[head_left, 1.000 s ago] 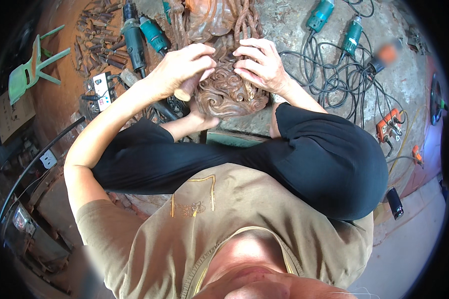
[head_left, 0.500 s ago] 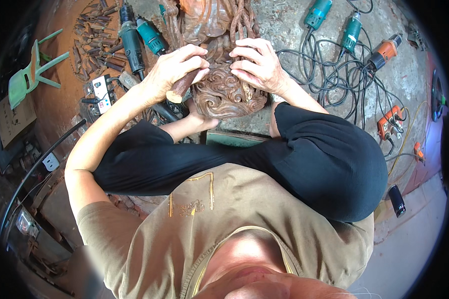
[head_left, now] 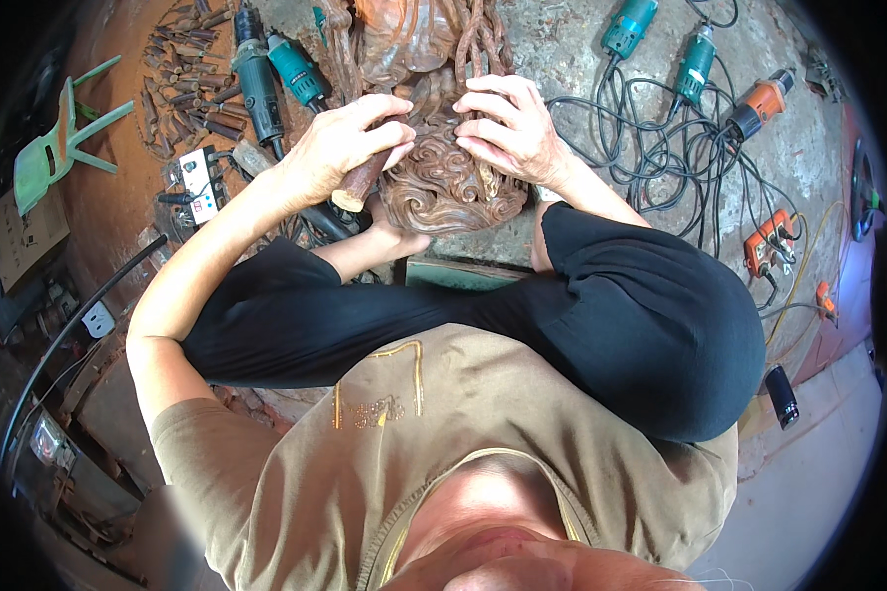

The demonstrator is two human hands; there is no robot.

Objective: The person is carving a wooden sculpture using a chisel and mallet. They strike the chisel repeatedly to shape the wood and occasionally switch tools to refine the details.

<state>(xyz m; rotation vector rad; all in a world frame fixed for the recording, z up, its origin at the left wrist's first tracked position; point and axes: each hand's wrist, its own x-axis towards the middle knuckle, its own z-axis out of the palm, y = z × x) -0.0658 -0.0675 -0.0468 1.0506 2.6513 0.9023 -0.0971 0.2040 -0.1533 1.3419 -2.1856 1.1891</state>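
Note:
A dark brown wood carving (head_left: 455, 192), covered in curling swirls at its near end, lies on the floor between my legs. My left hand (head_left: 350, 143) is closed round a carving tool (head_left: 358, 184) with a thick, round wooden handle. The handle's pale butt points down toward me; its working end is hidden by my fingers and the carving. My right hand (head_left: 508, 128) grips the carving's right side, fingers bent over the swirls and the thumb out of sight.
Many wooden-handled tools (head_left: 189, 79) lie at the far left, beside green power tools (head_left: 258, 94) and a power strip (head_left: 199, 185). More grinders (head_left: 695, 69) and tangled black cords (head_left: 650, 163) spread at the right, near an orange socket block (head_left: 771, 243). A small green chair (head_left: 54, 148) stands left.
My left hand has shifted slightly, tipping the tool's handle a little so its butt end sits lower and less toward me. My right hand stays on the carving.

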